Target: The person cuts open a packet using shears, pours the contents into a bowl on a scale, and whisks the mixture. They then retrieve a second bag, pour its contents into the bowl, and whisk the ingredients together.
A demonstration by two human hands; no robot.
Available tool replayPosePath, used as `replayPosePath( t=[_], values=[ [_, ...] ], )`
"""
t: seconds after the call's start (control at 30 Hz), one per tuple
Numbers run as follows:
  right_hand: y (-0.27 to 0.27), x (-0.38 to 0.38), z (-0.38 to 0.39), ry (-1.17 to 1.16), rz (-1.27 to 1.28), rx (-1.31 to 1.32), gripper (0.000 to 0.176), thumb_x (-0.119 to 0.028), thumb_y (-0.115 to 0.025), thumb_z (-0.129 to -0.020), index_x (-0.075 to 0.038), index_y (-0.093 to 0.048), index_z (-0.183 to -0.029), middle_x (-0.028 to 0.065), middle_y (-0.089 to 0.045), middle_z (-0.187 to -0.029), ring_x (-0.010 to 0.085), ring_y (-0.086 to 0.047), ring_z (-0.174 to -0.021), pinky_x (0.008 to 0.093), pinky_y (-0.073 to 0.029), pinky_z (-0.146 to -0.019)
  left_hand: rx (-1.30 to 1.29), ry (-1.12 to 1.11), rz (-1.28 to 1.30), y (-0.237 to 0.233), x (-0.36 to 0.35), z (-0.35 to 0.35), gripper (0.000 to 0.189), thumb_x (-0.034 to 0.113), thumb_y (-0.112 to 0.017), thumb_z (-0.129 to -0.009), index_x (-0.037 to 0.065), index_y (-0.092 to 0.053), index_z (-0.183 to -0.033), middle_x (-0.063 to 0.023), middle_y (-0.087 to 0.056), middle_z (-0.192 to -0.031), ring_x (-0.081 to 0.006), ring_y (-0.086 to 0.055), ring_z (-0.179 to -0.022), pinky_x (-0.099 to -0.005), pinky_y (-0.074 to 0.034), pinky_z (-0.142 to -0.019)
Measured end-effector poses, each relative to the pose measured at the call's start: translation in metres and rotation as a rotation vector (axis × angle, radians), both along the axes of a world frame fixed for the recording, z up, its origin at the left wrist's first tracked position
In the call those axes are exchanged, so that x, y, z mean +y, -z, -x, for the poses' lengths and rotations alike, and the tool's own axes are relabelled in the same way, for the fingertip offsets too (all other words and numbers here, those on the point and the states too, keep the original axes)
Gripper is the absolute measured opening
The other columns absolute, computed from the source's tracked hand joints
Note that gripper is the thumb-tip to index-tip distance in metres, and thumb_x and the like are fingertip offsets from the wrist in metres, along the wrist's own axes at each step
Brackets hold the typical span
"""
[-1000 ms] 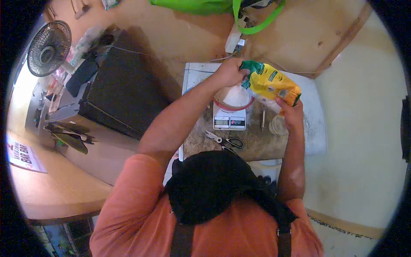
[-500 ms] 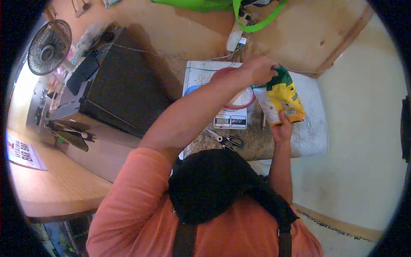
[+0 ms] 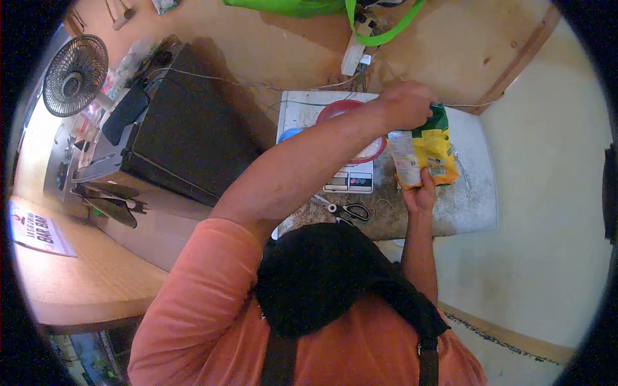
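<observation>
A yellow and green packet (image 3: 432, 151) with a pale printed side hangs upright over the right part of the white table. My left hand (image 3: 409, 106) reaches across and grips its top edge, fingers closed. Under the packet, my right hand (image 3: 420, 193) holds the bottom corner between thumb and fingers. A red-rimmed bowl (image 3: 340, 107) with pale contents, partly hidden by my left forearm, rests on a white kitchen scale (image 3: 358, 183). Scissors with black handles (image 3: 355, 211) lie in front of the scale.
The stained white table (image 3: 479, 193) stands against the wall. Something blue (image 3: 291, 134) is left of the bowl. A dark cabinet (image 3: 193, 122) and a fan (image 3: 76, 76) are at left. A power strip (image 3: 353, 56) and green bag (image 3: 290, 6) are behind.
My left hand has moved slightly right with the packet's top. The packet now stands straighter, showing more of its pale printed side. My right hand still holds the bottom.
</observation>
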State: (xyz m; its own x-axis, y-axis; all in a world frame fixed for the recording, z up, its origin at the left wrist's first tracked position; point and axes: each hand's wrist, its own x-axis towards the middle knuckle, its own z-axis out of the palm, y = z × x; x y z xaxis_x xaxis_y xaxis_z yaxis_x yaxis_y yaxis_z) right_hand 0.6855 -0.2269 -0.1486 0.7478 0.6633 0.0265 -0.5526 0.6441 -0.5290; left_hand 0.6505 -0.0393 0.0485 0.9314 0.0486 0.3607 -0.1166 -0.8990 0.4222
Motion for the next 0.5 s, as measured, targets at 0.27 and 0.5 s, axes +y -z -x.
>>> replayPosePath(
  t=[0.27,0.5],
  values=[
    [-0.038,-0.007,0.006,0.053,0.17,-0.094,0.046,-0.017,-0.057,-0.091,-0.007,-0.042,-0.134,0.01,-0.055,-0.127,0.0283,-0.055,-0.115,0.0467,-0.048,-0.093,0.045,0.126,0.025,0.0,0.036,0.009,0.028,0.021,-0.064,-0.079,0.008,-0.065,-0.104,-0.0194,-0.066,-0.1,-0.0362,-0.063,-0.092,-0.0456,-0.051,-0.079],
    [-0.099,-0.004,-0.002,0.198,0.565,-0.442,0.054,0.001,-0.067,-0.079,-0.002,-0.046,-0.128,0.0098,-0.06,-0.114,0.0225,-0.06,-0.103,0.0356,-0.049,-0.089,0.266,-0.04,-0.225,0.03,0.069,0.025,0.017,0.019,-0.065,-0.08,0.008,-0.066,-0.093,-0.0175,-0.067,-0.083,-0.0324,-0.066,-0.077,-0.0432,-0.052,-0.071]
  ],
)
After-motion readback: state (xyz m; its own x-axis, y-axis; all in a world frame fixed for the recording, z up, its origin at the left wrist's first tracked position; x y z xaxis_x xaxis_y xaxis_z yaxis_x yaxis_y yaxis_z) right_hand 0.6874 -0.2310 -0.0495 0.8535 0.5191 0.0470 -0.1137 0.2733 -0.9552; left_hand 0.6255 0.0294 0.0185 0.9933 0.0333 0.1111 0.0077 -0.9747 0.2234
